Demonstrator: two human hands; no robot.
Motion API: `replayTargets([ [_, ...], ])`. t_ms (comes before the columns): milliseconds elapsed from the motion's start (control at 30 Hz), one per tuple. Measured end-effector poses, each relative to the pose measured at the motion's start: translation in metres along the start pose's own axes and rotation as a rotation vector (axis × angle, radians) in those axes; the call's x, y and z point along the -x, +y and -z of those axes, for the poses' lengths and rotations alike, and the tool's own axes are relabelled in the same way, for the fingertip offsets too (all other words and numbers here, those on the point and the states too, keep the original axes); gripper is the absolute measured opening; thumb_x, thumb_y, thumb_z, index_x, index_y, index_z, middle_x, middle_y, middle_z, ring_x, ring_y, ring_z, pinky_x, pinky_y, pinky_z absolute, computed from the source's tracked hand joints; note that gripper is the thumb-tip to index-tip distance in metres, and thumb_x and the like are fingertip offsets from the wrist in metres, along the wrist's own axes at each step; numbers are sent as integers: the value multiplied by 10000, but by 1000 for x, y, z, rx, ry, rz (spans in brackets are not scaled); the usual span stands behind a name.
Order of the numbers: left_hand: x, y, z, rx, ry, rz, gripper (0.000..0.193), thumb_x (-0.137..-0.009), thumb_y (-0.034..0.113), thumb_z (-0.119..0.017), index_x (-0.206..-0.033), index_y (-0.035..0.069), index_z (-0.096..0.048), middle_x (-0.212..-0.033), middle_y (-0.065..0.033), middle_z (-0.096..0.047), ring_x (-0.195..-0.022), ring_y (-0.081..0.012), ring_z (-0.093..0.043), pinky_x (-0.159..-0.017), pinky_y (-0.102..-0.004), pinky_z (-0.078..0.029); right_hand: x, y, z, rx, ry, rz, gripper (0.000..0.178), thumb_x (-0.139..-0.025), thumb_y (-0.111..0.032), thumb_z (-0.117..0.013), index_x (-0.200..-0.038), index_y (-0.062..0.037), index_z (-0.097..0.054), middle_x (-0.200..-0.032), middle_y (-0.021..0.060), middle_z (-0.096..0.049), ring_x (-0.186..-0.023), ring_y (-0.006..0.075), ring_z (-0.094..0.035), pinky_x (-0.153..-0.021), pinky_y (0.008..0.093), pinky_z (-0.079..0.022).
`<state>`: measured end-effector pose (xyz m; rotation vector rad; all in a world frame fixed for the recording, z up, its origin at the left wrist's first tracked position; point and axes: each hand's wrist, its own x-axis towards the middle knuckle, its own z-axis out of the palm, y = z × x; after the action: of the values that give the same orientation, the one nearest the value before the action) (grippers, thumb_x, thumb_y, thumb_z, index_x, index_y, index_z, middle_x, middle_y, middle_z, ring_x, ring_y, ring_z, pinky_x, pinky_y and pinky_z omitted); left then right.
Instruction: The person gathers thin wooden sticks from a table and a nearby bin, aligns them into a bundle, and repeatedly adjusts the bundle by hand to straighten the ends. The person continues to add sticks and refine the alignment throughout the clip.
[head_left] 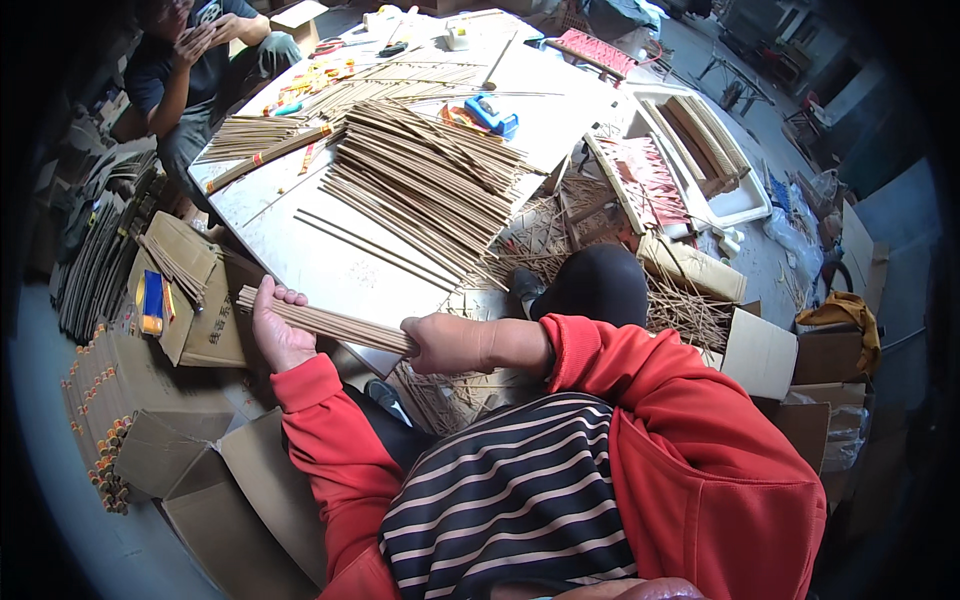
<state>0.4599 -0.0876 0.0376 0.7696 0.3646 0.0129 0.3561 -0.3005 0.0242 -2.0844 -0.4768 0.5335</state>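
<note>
A bundle of thin brown incense sticks (335, 323) lies level between my two hands, at the near edge of the white table. My left hand (282, 332) is closed around its left end, thumb on top. At the other end my right hand (450, 345) wraps round the sticks, and that end is hidden in the fist. A large heap of loose incense sticks (425, 175) covers the middle of the white table (350, 268). Two sticks (375, 248) lie apart in front of it.
A blue tape dispenser (492, 116) stands behind the heap. To the right are a rack with pink strips (645, 180) and a white tray (745, 203) holding stick bundles. Open cardboard boxes (240, 510) and banded bundles (105, 440) stand at left. Another person (200, 75) sits at far left.
</note>
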Motion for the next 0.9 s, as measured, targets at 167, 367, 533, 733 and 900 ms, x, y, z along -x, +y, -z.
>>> replayTargets([
  [167,-1,22,14,449,-632,36,214,-906,230,-517,-788,63,-452,-645,-10,-431,-524,-96,-388,-497,-234,-369,11,-30,15,-815,-441,-256,168,-759,-46,-571,-900,21,-509,-555,33,-506,-391,95,-474,-350,234,-406],
  [367,3,13,3,67,-85,-31,261,-847,191,-597,-653,107,-443,-601,17,-433,-526,-98,-406,-508,-232,-387,8,-25,8,-59,-84,-83,239,-741,-95,-577,-931,32,-509,-674,140,-587,-588,264,-593,-532,336,-481],
  [533,6,-8,6,19,-42,-4,198,-824,155,-607,-692,99,-470,-611,1,-450,-551,-111,-442,-537,-260,-402,5,-37,14,127,-28,-77,275,-725,-144,-595,-912,39,-511,-807,218,-603,-793,335,-607,-692,384,-475],
  [733,20,-5,-9,295,-430,-5,235,-832,172,-605,-672,111,-444,-617,13,-453,-517,-99,-406,-500,-254,-360,8,-39,16,-763,-339,-419,101,-791,7,-556,-793,-30,-462,-552,15,-475,-375,91,-444,-345,217,-376],
  [900,25,-9,-7,25,-40,-197,116,-778,101,-593,-696,26,-558,-564,-27,-487,-478,-140,-482,-457,-287,-411,-2,-18,-8,83,23,-168,304,-782,-173,-605,-926,48,-456,-641,162,-568,-543,236,-580,-522,343,-469],
])
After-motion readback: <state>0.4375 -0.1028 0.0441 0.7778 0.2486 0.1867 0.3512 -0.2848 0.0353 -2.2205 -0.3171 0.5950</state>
